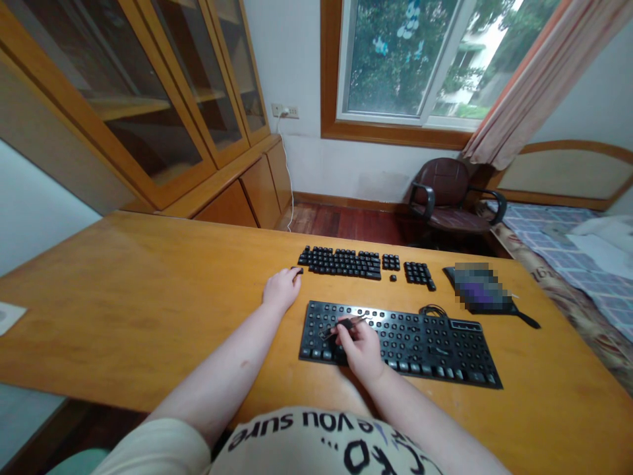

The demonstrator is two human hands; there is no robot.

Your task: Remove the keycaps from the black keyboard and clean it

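A black keyboard base (420, 343) with most keycaps removed lies on the wooden desk (148, 310). Behind it, the removed black keycaps (341, 261) lie in rows in keyboard layout. My left hand (281, 289) reaches to the left end of those rows, its fingers closed on a single black keycap (298, 270). My right hand (359, 344) rests on the left part of the keyboard base, gripping a metal keycap puller (346, 324) that holds a dark cap.
A black pad with a blurred object (477, 290) lies at the desk's right, a black cable (432, 309) coiled beside it. A paper corner (8, 315) lies far left. Behind stand a brown chair (445, 198), a glass-door cabinet (148, 99) and a bed (583, 257).
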